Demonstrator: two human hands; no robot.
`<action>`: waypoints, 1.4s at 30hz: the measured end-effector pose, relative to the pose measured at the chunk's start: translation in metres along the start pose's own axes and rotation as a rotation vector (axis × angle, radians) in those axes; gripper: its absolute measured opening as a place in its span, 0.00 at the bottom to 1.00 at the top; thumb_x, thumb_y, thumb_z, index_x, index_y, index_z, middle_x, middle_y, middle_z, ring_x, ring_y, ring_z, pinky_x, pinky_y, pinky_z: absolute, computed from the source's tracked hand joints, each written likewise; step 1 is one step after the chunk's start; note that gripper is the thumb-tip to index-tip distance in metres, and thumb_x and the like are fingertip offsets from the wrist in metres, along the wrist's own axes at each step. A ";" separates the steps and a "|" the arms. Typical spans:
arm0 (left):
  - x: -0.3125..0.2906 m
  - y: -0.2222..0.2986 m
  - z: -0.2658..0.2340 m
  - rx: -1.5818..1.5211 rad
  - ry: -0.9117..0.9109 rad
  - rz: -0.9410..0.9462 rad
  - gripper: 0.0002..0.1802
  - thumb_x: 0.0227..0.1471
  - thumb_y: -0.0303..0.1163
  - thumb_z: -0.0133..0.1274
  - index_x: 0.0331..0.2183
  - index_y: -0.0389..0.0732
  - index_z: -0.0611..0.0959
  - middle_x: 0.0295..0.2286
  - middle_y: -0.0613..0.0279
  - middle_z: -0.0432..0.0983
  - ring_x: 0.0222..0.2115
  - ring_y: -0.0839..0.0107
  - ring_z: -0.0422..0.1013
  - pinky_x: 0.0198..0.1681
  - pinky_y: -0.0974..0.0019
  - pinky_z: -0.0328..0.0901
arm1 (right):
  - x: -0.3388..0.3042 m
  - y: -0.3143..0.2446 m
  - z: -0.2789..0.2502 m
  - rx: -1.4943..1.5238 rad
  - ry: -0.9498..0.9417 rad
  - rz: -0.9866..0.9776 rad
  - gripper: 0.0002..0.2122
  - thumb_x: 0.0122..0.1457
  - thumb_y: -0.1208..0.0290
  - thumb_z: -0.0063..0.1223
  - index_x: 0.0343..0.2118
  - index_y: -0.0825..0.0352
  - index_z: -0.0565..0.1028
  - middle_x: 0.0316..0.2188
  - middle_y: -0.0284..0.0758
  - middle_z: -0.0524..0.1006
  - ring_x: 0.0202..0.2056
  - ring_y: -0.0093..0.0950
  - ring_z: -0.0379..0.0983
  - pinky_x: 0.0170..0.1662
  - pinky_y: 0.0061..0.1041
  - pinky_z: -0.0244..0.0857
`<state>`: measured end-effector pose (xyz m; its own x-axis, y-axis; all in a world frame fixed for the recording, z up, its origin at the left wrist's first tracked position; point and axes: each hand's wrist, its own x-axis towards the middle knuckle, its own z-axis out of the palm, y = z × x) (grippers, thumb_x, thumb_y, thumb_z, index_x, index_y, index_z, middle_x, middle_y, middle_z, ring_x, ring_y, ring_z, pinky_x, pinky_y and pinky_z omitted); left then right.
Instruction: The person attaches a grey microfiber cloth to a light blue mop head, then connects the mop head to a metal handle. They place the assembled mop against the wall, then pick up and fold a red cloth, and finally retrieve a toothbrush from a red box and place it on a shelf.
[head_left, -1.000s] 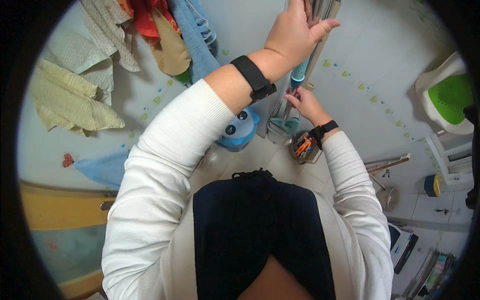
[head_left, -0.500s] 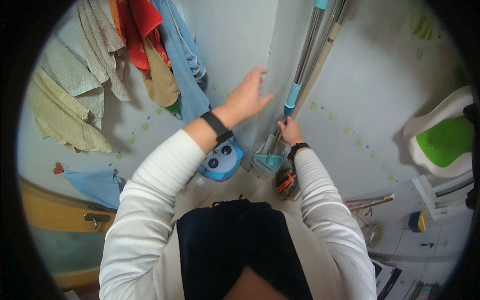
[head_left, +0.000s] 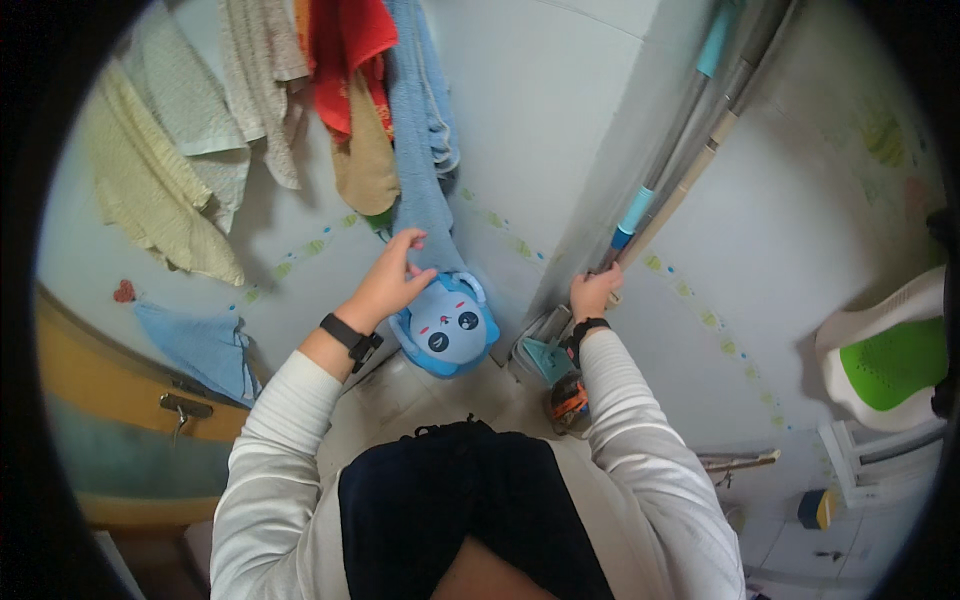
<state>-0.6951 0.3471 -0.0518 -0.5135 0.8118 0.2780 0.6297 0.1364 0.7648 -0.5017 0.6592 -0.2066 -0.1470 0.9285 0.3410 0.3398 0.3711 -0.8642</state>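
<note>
My right hand (head_left: 596,291) is closed around the lower part of a long metal pole (head_left: 634,210) with turquoise sleeves and a blue collar. A tan pole (head_left: 672,195) leans close beside it, and I cannot tell whether the fingers touch that one too. Below this hand, a flat teal piece (head_left: 546,360) sits in a pale container in the corner. My left hand (head_left: 390,282) holds nothing, its thumb and fingers apart. It hovers over the edge of a round blue cartoon-face object (head_left: 455,325) on the floor, just below a hanging blue towel (head_left: 418,150).
More cloths hang on the left wall, including a red towel (head_left: 350,50) and a yellow one (head_left: 150,190). A door handle (head_left: 186,405) is at lower left. Right of centre stands a container with orange-handled things (head_left: 567,400). A white-and-green basin (head_left: 890,360) is at the right wall.
My left hand has come down and left, away from the corner toward the cartoon-face object. My right hand keeps its grip on the pole. The view has shifted left.
</note>
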 end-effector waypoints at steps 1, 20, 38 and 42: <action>-0.012 -0.013 -0.007 -0.003 0.041 -0.011 0.31 0.45 0.25 0.58 0.50 0.39 0.65 0.42 0.55 0.67 0.27 0.75 0.69 0.31 0.71 0.67 | -0.003 -0.004 0.007 -0.041 0.119 -0.096 0.34 0.42 0.76 0.53 0.54 0.78 0.53 0.50 0.52 0.60 0.50 0.46 0.58 0.57 0.39 0.49; -0.291 -0.134 -0.227 0.203 0.564 -0.473 0.26 0.46 0.28 0.58 0.47 0.36 0.70 0.43 0.51 0.66 0.29 0.70 0.70 0.36 0.68 0.67 | -0.241 -0.156 0.157 -0.132 -1.340 -0.584 0.11 0.51 0.69 0.52 0.22 0.74 0.73 0.25 0.51 0.72 0.31 0.48 0.70 0.33 0.40 0.62; -0.131 0.043 -0.441 0.387 0.661 0.165 0.44 0.45 0.42 0.61 0.55 0.28 0.60 0.51 0.43 0.63 0.53 0.58 0.61 0.56 0.60 0.57 | -0.279 -0.623 0.197 0.752 -1.003 -0.775 0.26 0.49 0.71 0.58 0.51 0.74 0.63 0.43 0.42 0.72 0.41 0.33 0.70 0.47 0.27 0.64; -0.109 0.054 -0.447 0.301 0.664 0.005 0.51 0.35 0.48 0.67 0.53 0.28 0.62 0.50 0.42 0.66 0.49 0.55 0.66 0.51 0.62 0.62 | -0.275 -0.620 0.206 0.829 -1.373 -0.659 0.20 0.48 0.72 0.53 0.46 0.71 0.68 0.38 0.42 0.75 0.42 0.32 0.71 0.45 0.27 0.65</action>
<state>-0.8659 0.0116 0.2187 -0.6952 0.3107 0.6482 0.7172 0.3611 0.5961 -0.8633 0.1711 0.1593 -0.8215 -0.2133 0.5288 -0.5614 0.1402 -0.8156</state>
